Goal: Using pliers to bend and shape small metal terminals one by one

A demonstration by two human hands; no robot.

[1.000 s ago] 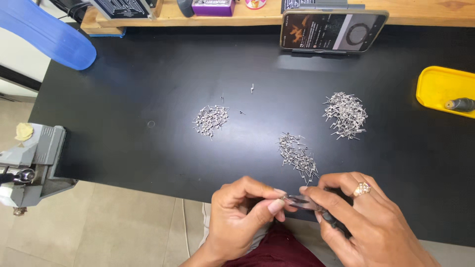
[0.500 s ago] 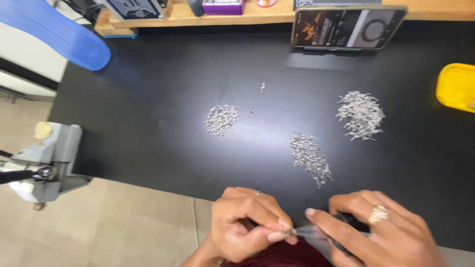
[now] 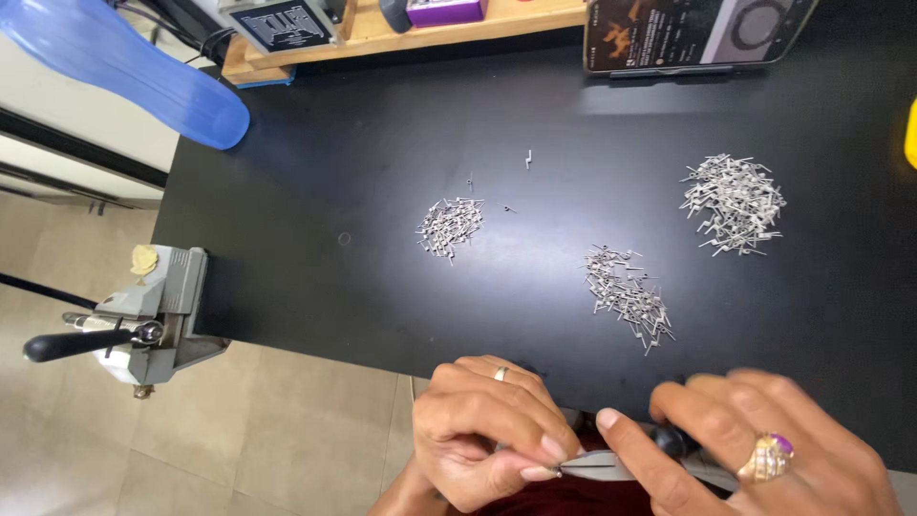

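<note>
At the near edge of the black table (image 3: 382, 143), my right hand (image 3: 755, 449) grips a pair of small pliers (image 3: 611, 465) with dark handles, forefinger stretched along the jaws. My left hand (image 3: 487, 430) pinches a tiny metal piece (image 3: 557, 471) at the plier tips. Three heaps of small silver metal parts lie on the table: a left heap (image 3: 449, 225), a middle heap (image 3: 630, 296) nearest my right hand, and a larger right heap (image 3: 735, 203). Both hands wear a ring.
A grey bench vise (image 3: 143, 320) is clamped to the table's left edge. A phone (image 3: 697, 29) leans at the far side, by a wooden shelf (image 3: 430, 29) with a purple box. A blue plastic object (image 3: 124, 72) lies far left. A few stray parts (image 3: 527, 159) lie apart.
The view has shifted right and down slightly. My hands have stayed at the near edge, working the pliers on the small piece; the heaps have not moved.
</note>
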